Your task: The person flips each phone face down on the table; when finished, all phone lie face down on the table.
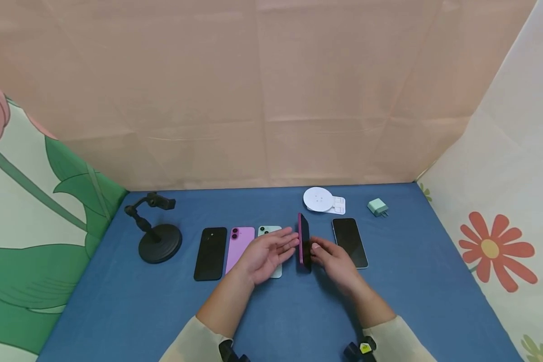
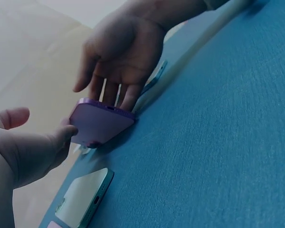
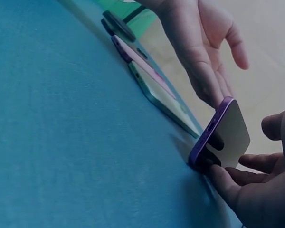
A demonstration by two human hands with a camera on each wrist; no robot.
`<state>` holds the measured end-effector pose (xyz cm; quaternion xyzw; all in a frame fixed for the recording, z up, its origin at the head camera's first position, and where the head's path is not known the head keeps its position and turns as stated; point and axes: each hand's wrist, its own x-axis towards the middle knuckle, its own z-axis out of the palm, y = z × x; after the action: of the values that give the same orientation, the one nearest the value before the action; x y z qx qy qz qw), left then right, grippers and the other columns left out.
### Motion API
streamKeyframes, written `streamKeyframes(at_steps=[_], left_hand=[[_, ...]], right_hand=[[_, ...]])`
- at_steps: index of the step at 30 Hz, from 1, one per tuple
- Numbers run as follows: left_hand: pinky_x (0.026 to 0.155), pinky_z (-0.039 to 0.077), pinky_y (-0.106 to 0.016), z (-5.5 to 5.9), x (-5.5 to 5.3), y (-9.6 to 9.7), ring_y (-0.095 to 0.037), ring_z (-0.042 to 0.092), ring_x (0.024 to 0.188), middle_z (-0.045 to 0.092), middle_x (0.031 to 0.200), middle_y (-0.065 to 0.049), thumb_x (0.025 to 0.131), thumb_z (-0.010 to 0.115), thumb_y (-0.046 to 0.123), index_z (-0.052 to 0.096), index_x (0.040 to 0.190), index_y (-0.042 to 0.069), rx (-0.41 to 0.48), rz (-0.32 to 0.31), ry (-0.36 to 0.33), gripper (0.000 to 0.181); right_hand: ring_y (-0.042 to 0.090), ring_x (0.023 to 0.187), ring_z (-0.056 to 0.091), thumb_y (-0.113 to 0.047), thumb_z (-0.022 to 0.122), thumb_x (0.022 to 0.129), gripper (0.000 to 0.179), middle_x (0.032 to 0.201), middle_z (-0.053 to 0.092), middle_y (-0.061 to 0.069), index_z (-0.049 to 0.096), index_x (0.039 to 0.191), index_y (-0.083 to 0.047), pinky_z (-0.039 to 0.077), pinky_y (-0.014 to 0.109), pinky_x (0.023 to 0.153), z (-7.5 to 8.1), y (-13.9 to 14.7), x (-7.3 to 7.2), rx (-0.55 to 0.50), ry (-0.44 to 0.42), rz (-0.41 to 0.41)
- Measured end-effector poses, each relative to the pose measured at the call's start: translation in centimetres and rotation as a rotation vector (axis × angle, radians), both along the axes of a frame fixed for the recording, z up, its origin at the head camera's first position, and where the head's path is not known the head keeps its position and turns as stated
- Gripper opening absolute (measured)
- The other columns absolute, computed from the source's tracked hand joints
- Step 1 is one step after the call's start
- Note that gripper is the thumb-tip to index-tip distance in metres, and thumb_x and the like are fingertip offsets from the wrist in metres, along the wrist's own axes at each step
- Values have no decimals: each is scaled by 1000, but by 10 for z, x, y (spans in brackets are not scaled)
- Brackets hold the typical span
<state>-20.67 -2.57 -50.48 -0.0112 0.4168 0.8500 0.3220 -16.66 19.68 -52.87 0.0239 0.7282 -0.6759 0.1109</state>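
A purple smartphone (image 1: 303, 242) is tilted up on its long edge between my two hands, its dark screen facing right. My left hand (image 1: 266, 255) is palm up with extended fingers, the fingertips touching the phone's purple back (image 2: 100, 124). On the screen side, my right hand (image 1: 337, 264) has its fingertips against the phone near its lower edge; its thumb stands apart from the phone in the right wrist view. Beneath my left hand lies a pale green phone (image 1: 277, 271), partly hidden. Right of my right hand, another phone (image 1: 350, 241) lies with its dark screen up.
Left of the pale green phone lie a lilac phone (image 1: 241, 241) and a black phone (image 1: 210, 254). A black phone stand (image 1: 160, 244) is at the left. A round white charging pad (image 1: 318, 199) and a mint plug adapter (image 1: 377, 206) lie toward the back of the blue-covered table (image 1: 289, 322).
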Motion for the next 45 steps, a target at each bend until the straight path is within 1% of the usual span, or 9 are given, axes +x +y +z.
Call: streamKeyframes(at_steps=[6, 12, 17, 21, 27, 34, 38, 42, 45], left_hand=[[118, 37, -45, 3, 0, 5, -34, 48, 144, 48, 156, -22, 108, 48, 9, 33, 158, -5, 5, -2, 0, 55], [118, 37, -45, 4, 0, 10, -33, 48, 144, 47, 155, -23, 107, 50, 8, 32, 159, -4, 0, -13, 10, 57], [119, 35, -48, 3, 0, 17, -34, 49, 142, 49, 155, -21, 106, 51, 8, 33, 159, -4, -36, -20, 26, 57], [120, 34, -52, 0, 0, 21, -35, 47, 144, 50, 155, -19, 107, 50, 9, 35, 158, -3, -57, -38, 47, 55], [120, 33, -55, -1, 1, 25, -32, 47, 144, 52, 154, -15, 107, 50, 10, 36, 159, -1, -53, -56, 50, 55], [120, 33, -53, -4, 2, 28, -31, 49, 143, 52, 154, -16, 106, 52, 10, 35, 159, 0, -54, -71, 48, 56], [122, 30, -55, -7, 2, 29, -32, 44, 146, 48, 157, -16, 106, 51, 11, 35, 160, 1, -73, -69, 35, 57], [123, 27, -55, -11, 1, 29, -34, 36, 151, 41, 161, -18, 106, 49, 12, 32, 161, 1, -94, -74, 20, 58], [123, 27, -54, -13, 1, 30, -36, 34, 151, 39, 162, -20, 107, 48, 12, 31, 161, 0, -100, -72, 11, 58]], right_hand=[[39, 126, 61, -27, 52, 110, 51, 150, 53, 23, 48, 151, 3, 49, 53, 107, 9, -1, -13, 65, 16, -13], [40, 132, 55, -28, 49, 111, 52, 151, 51, 22, 46, 153, 2, 47, 55, 109, 18, 0, -31, 24, -5, -17], [41, 129, 56, -27, 49, 111, 51, 146, 54, 25, 47, 152, 2, 51, 54, 104, 21, 2, -41, 19, -20, -26], [38, 124, 57, -26, 49, 111, 49, 143, 56, 25, 48, 152, 1, 55, 51, 99, 24, 4, -42, 25, -26, -37], [35, 120, 57, -28, 50, 110, 51, 140, 58, 25, 48, 152, 0, 59, 45, 92, 27, 7, -40, 61, -22, -34], [35, 116, 58, -29, 51, 110, 50, 136, 60, 24, 49, 151, 0, 58, 51, 91, 30, 14, -36, 88, -26, -46], [35, 114, 58, -30, 52, 110, 51, 134, 61, 23, 50, 151, 0, 57, 53, 92, 30, 18, -35, 105, -27, -54], [34, 112, 59, -30, 52, 109, 51, 133, 62, 22, 50, 150, 1, 57, 52, 93, 30, 20, -34, 118, -31, -55], [33, 111, 60, -30, 52, 110, 50, 132, 62, 22, 51, 150, 0, 57, 51, 93, 31, 23, -33, 124, -33, -56]])
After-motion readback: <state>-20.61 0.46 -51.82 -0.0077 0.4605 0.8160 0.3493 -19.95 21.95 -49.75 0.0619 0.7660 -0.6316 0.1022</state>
